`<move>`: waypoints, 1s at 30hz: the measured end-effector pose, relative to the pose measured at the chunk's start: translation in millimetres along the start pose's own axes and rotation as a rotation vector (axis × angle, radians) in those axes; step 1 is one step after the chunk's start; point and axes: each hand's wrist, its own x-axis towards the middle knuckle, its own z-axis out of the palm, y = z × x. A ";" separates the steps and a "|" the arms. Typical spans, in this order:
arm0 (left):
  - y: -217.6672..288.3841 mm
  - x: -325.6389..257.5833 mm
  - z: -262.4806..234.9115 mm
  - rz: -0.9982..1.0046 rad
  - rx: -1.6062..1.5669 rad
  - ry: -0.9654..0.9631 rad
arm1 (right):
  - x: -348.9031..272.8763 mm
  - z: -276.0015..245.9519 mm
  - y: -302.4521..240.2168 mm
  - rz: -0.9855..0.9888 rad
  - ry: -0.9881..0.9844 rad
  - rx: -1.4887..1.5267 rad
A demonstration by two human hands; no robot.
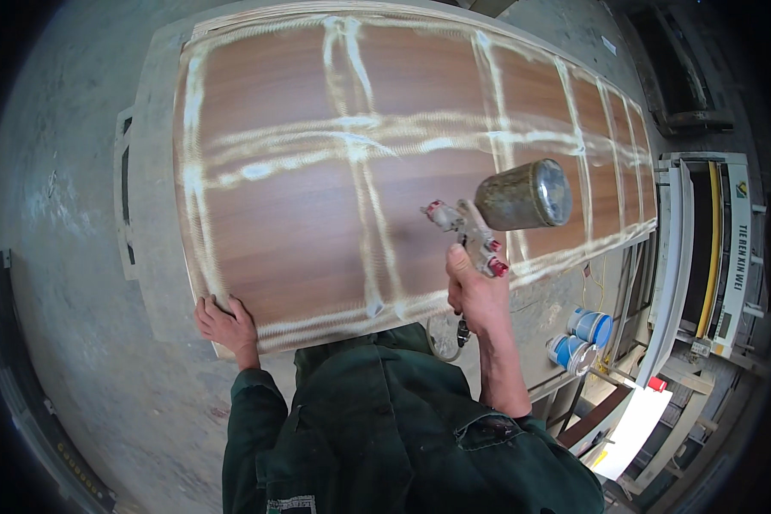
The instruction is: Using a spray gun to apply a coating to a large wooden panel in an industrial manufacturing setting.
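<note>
Spraying is going on in the head view: the right hand (475,291) is closing around the grip of a grey metal spray gun with red knobs (467,236), holding it above a long wood-grain brown panel (291,206). A dull, stained metal cup (522,195) is sitting on top of the gun, leaning to the right, so the tool is probably feeling top-heavy; the handle below the body looks like the only sound place to hold it, with the trigger under the fingers. A hose seems to be hanging from the handle's base, though it is partly hidden.

The left hand (227,325) is resting flat, fingers spread, on the panel's near-left corner, gripping nothing. The panel is lying on a grey tabletop (150,257), crossed by pale whitish wet-looking streaks in a grid. It looks stiff, broad and likely heavy, best held by its bare edges, since the streaked face is probably sticky. Two blue-and-white cans (581,338) are lying to the right, well apart from both hands.
</note>
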 end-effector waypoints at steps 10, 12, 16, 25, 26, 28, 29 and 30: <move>3.0 -1.4 -0.8 -0.028 0.010 -0.020 | 12.7 -65.9 -0.3 -0.033 0.202 0.008; 3.1 -2.0 -2.5 -0.045 0.014 -0.027 | 16.1 -76.2 -0.3 -0.037 0.231 0.005; 4.9 -1.5 -3.4 -0.020 0.012 -0.016 | 23.5 -100.3 0.3 -0.022 0.304 0.020; 6.0 -0.7 -2.9 0.016 0.000 0.011 | 45.9 -139.8 15.8 -0.194 0.483 -0.057; 5.4 -0.6 -2.5 0.011 0.009 0.012 | 47.3 -141.7 19.3 -0.297 0.500 -0.122; 5.2 -0.3 -1.0 0.006 0.006 0.016 | 42.2 -139.9 18.2 -0.227 0.474 -0.080; 4.9 -0.7 -1.0 -0.003 0.004 0.020 | 37.4 -135.3 13.6 -0.158 0.444 -0.040; 3.3 -1.0 -1.8 -0.005 0.005 0.020 | 30.3 -128.3 8.5 -0.118 0.414 -0.012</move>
